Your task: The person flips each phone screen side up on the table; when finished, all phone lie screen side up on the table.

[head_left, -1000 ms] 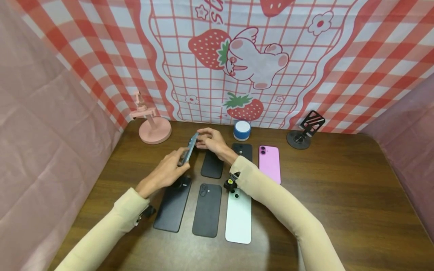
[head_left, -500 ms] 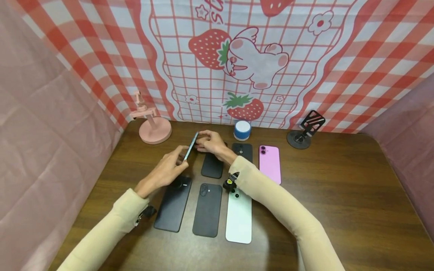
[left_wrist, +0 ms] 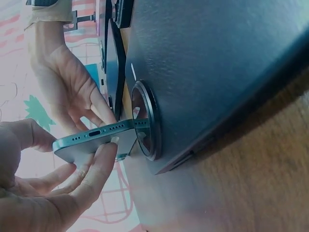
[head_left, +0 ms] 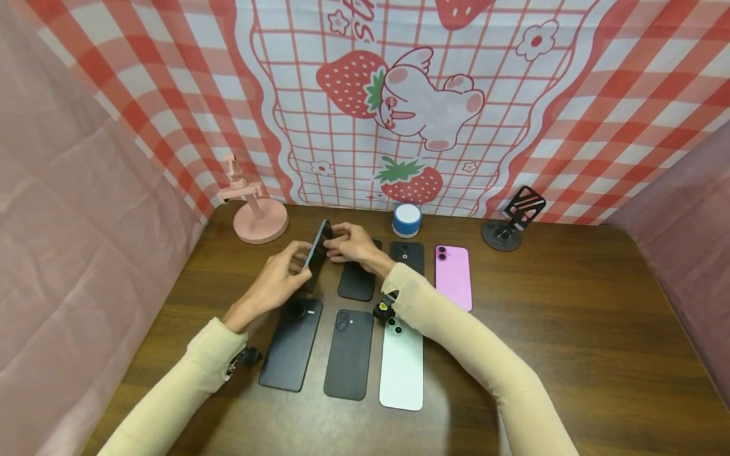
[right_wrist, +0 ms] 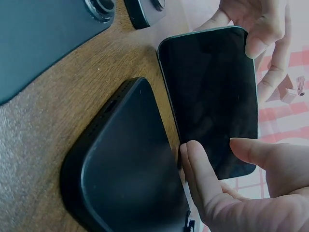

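My left hand (head_left: 274,275) grips the lower end of a smartphone (head_left: 320,244), thumb on one long edge and fingers on the other side. The phone stands on its long edge, its dark screen (right_wrist: 212,92) toward my right hand (head_left: 356,244). At the far end that hand pinches the phone, its thumb on the screen in the right wrist view. The charging port end (left_wrist: 94,133) shows in the left wrist view. Below my left hand lies a dark phone (head_left: 291,351) with a round camera. A black phone (head_left: 356,285) lies partly under my right hand.
Also on the wooden table (head_left: 570,329) lie a grey phone (head_left: 348,358), a mint phone (head_left: 402,373), another dark phone (head_left: 413,253) and a pink phone (head_left: 453,278). Behind them stand a pink stand (head_left: 259,221), a blue-and-white round container (head_left: 407,221) and a black stand (head_left: 504,234).
The held phone has turned, from its camera side showing, through nearly edge-on, to its dark screen facing right. Both hands have shifted slightly with it; the other phones have not moved.
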A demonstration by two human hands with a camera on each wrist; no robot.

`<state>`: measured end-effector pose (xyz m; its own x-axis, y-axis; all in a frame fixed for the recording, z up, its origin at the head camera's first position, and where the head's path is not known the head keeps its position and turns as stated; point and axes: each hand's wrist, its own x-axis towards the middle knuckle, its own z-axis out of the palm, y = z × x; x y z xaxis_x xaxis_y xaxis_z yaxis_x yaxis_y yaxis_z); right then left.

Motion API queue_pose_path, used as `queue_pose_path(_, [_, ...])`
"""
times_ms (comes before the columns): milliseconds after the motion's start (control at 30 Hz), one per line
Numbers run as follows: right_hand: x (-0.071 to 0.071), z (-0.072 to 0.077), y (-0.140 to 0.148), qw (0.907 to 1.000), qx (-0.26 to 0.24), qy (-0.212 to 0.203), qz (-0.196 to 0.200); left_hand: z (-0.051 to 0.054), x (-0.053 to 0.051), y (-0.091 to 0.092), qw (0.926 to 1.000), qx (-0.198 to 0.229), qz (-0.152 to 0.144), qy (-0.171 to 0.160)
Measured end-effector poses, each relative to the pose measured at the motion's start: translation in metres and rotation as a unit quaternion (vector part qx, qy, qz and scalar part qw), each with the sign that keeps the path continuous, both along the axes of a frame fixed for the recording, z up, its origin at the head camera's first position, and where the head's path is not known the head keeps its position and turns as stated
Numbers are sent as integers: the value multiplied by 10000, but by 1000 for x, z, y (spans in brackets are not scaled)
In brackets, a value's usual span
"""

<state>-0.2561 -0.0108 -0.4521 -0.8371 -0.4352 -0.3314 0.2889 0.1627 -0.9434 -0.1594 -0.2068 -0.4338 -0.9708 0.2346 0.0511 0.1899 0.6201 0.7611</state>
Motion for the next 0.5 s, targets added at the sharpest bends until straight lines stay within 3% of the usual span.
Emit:
queue_pose_path(267, [1,2,-2,9993,289,117,215,-1,0,-5,9996,197,177,-39])
queue_pose_path(500, [2,1,-3,9980,517,273,234,-3,1,-11,9987,478,136,-130])
